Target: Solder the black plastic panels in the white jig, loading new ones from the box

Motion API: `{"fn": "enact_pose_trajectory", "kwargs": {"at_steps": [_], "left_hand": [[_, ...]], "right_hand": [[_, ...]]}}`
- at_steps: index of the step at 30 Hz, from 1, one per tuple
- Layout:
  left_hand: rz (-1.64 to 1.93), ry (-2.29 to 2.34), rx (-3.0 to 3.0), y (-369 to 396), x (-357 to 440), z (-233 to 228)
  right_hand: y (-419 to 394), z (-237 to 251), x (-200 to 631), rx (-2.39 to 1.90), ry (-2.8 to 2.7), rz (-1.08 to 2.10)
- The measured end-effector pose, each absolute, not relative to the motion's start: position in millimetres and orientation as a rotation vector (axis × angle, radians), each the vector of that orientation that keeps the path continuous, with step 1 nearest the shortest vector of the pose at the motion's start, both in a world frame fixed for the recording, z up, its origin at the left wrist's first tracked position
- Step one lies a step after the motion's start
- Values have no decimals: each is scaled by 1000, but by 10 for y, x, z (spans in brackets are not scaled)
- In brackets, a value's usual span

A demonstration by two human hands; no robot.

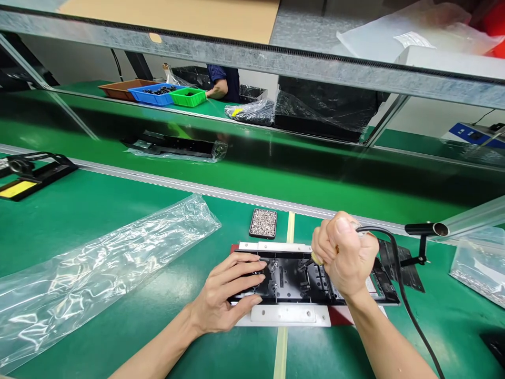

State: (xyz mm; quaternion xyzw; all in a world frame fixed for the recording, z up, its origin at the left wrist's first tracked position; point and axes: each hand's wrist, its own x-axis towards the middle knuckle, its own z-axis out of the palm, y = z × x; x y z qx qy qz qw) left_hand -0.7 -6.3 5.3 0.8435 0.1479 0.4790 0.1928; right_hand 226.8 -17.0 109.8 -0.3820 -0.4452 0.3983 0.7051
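Observation:
A long black plastic housing [290, 281] with moulded posts lies in a fixture with white blocks [284, 314] on the green bench. My left hand [226, 292] rests on the left end of the housing, fingers stretched out over it and thumb at its near edge. Above the right part, my right hand [347, 252] is closed in a fist around a corded soldering iron [316, 258] with a yellowish grip. Its dark tip slants down left toward the posts; whether it touches is unclear. Behind the fixture sits a small black tray [263, 223] of tiny metal pieces.
A tubular iron holder [426, 229] stands at right, with the black cord [402, 284] hanging nearby. A clear plastic bag [114, 273] covers the left bench. A plastic box [483, 263] is far right. A metal shelf [236, 52] crosses above; beyond it, a co-worker's arm [219, 89] shows beside coloured bins [155, 97].

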Motion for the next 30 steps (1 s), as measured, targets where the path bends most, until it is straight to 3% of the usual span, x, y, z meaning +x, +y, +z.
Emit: {"fn": "enact_pose_trajectory", "kwargs": {"at_steps": [30], "left_hand": [[1319, 386, 2355, -64, -27, -4]], "right_hand": [[-158, 1091, 2267, -789, -1009, 900]]}}
